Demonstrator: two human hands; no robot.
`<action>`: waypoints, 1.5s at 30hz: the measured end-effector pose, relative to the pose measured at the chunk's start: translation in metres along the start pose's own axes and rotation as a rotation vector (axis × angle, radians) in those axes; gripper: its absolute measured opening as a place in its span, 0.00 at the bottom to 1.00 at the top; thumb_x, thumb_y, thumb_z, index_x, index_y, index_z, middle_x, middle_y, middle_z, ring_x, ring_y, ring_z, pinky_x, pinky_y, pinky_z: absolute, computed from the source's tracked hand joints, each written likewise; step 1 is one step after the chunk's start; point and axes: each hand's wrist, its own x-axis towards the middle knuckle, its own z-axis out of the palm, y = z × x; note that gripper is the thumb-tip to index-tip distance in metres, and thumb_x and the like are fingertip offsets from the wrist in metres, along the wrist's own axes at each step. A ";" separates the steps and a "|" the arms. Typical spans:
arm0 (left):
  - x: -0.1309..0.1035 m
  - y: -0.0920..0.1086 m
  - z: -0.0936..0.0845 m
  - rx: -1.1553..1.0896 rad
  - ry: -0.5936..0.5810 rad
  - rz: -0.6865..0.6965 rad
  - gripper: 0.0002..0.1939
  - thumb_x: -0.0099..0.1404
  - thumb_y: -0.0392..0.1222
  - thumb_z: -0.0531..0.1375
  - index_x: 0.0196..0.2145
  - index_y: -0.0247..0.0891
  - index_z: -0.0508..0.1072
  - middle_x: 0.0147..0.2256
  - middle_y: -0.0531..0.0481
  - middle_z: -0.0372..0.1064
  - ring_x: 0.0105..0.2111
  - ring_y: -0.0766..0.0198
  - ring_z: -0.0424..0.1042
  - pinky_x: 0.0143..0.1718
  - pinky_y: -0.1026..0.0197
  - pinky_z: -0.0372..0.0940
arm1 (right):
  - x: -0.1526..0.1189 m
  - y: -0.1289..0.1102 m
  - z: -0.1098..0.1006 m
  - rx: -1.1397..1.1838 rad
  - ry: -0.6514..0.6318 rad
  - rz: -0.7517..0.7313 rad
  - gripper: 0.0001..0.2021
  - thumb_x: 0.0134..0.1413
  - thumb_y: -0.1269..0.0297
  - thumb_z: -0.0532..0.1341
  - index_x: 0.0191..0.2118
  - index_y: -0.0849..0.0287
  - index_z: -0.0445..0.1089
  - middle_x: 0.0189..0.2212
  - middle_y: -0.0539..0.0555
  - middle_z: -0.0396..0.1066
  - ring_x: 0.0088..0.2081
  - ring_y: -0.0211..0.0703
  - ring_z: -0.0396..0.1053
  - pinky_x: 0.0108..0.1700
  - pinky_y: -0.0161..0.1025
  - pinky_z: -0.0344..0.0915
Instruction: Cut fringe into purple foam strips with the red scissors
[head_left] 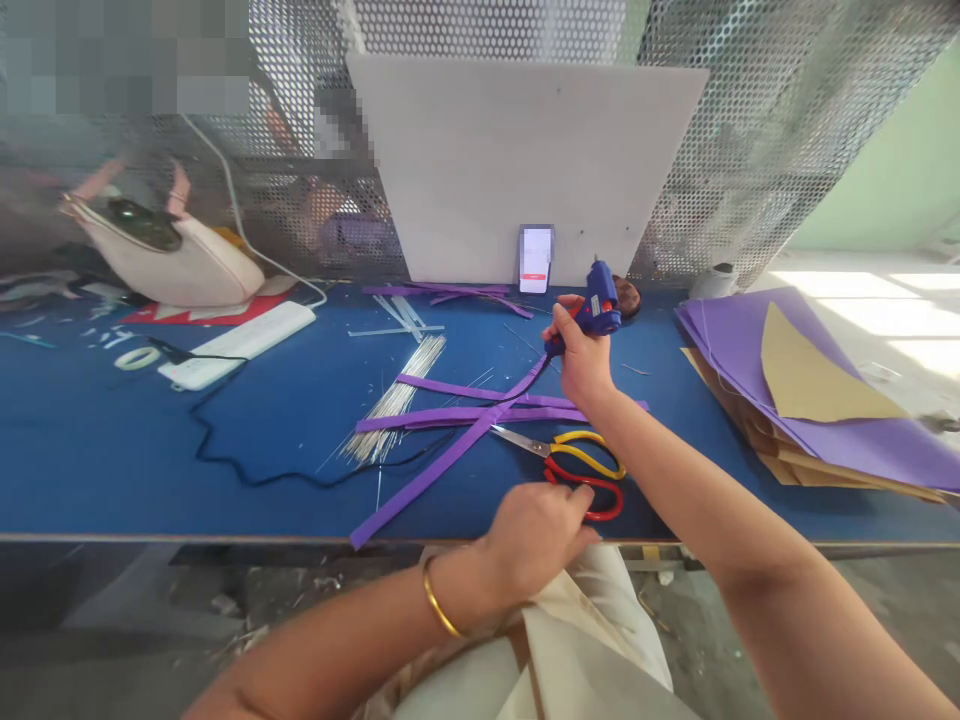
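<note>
A blue hot-glue gun [598, 307] is sitting in the right hand [583, 352] above the far part of a blue worktable [112, 450], its nozzle pointing away from the person. The right fingers are closing around its grip; whether one is pressing the trigger, I cannot tell. Its black cord [300, 481] is trailing over purple strips [442, 466] and a bundle of thin pale wires [399, 400], toward a white power strip [240, 346] on the left. Handling the gun well calls for a grip behind the hot nozzle, with bare fingers away from the tip, and enough slack that the cord is not dragging the strips. The left hand [536, 535], wearing a gold bangle [441, 600], is curling beside the red handle loop of the open scissors [540, 449]; whether its fingers are gripping or only touching the loop, I cannot tell. Steadying the scissors by the loops, away from the blades and cord, would be the safer hold. Farther out, a phone [534, 262] is leaning against a white board [525, 150], purple and brown sheets [817, 430] are lying in a pile at the right, and a pale handbag [187, 265] is resting at the far left.
</note>
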 end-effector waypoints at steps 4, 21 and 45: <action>0.009 0.012 0.013 0.048 -0.038 0.037 0.14 0.65 0.50 0.59 0.39 0.36 0.70 0.33 0.45 0.75 0.33 0.53 0.75 0.31 0.57 0.65 | 0.007 -0.003 -0.012 -0.083 -0.050 -0.036 0.14 0.52 0.53 0.64 0.40 0.53 0.64 0.22 0.44 0.60 0.23 0.35 0.62 0.30 0.35 0.62; -0.039 -0.035 -0.007 -0.067 0.050 -0.018 0.06 0.67 0.42 0.57 0.35 0.40 0.72 0.27 0.52 0.72 0.29 0.62 0.70 0.29 0.62 0.54 | 0.010 -0.021 -0.079 -0.376 -0.295 -0.071 0.15 0.50 0.56 0.66 0.42 0.56 0.67 0.28 0.47 0.68 0.25 0.36 0.64 0.31 0.37 0.63; 0.003 -0.043 -0.008 -1.096 0.454 -0.605 0.07 0.58 0.35 0.61 0.36 0.38 0.75 0.34 0.50 0.77 0.35 0.62 0.75 0.42 0.59 0.69 | -0.015 -0.041 -0.101 -0.701 -1.061 -0.101 0.15 0.53 0.57 0.65 0.45 0.55 0.65 0.34 0.51 0.70 0.33 0.42 0.64 0.37 0.37 0.63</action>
